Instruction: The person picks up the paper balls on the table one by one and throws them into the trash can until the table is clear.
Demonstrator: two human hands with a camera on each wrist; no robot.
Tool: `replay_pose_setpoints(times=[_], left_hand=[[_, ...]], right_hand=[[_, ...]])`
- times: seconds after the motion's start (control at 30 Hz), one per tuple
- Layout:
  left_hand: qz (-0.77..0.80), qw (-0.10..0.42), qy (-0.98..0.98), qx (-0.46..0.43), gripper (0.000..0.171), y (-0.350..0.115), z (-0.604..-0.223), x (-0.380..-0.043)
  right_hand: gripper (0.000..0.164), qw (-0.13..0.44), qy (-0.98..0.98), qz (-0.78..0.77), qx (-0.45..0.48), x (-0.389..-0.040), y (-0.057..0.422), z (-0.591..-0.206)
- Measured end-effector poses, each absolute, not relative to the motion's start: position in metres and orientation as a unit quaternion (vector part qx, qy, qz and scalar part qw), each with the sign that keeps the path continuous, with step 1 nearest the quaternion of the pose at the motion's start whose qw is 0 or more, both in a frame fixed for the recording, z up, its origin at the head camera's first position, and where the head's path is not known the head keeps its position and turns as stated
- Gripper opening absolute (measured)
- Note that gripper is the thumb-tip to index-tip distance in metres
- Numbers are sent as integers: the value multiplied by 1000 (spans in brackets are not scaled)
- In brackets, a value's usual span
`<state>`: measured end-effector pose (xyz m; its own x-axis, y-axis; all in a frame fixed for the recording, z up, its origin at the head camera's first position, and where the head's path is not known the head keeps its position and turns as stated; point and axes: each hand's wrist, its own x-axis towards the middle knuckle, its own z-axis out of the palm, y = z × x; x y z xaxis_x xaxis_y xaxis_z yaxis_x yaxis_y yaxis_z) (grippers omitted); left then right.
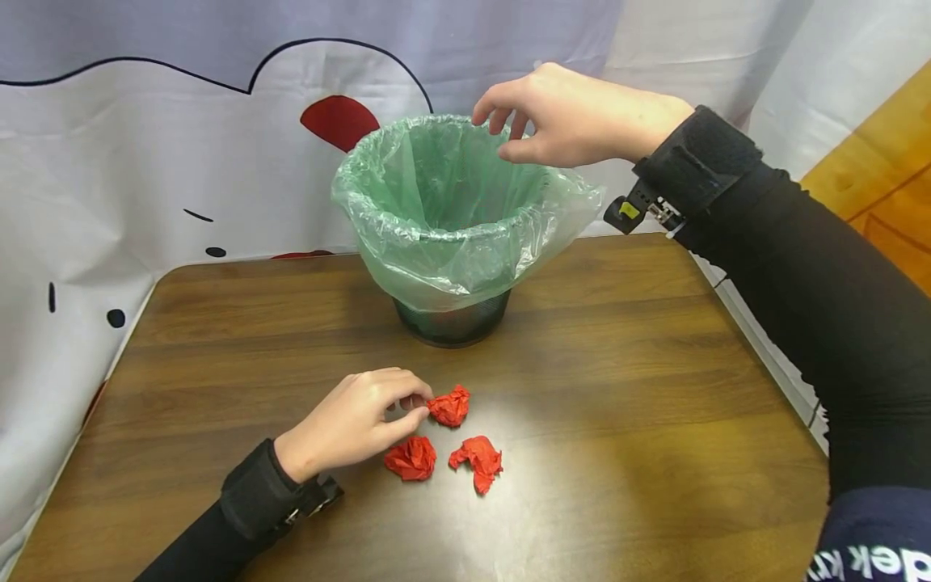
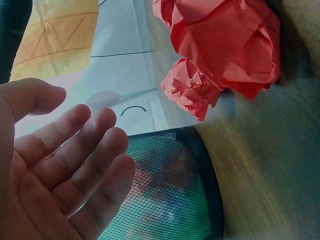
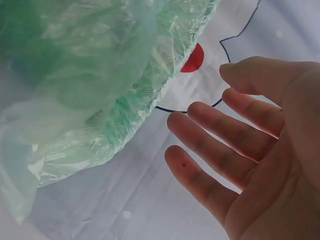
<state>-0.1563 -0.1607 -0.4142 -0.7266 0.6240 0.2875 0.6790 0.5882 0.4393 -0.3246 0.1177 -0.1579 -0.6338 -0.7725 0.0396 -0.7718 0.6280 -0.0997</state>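
Note:
Three crumpled red paper balls lie on the table: a far one (image 1: pixel 448 406), a left one (image 1: pixel 411 459) and a looser right one (image 1: pixel 478 463). My left hand (image 1: pixel 367 416) hovers over the left ball, fingertips right at the far ball. Seen from the left wrist, that hand (image 2: pixel 75 165) has loosely bent fingers and an empty palm. Behind the paper stands a mesh waste bin (image 1: pixel 454 319) lined with a green plastic bag (image 1: pixel 444 263). Over the bin's right rim hangs my right hand (image 1: pixel 560 117), its fingers relaxed and holding nothing, as the right wrist view confirms.
Reddish shapes show through the bin's mesh in the left wrist view. The wooden table (image 1: pixel 640 388) ends at a printed white curtain (image 1: pixel 204 170) behind the bin. Loose bag plastic (image 1: pixel 570 206) flares out at the bin's right side.

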Motion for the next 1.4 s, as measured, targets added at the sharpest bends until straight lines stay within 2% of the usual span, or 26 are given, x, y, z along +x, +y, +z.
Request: replay_pose_setpoints(times=[0.3,1.03,1.4], left_hand=[[-271,52,-888,-368,10,-160,-415,-156],[-268,55,-888,-369,10,-162,-414,-158],[-262,43,-894,-360,10,-164,-415,-158]], right_hand=[[36,2,906,-58,-420,-317,124,-161],[26,-106,868,-111,-471,-273,159,-180],[23,-131,846,-143,-497,-251,170,-201]])
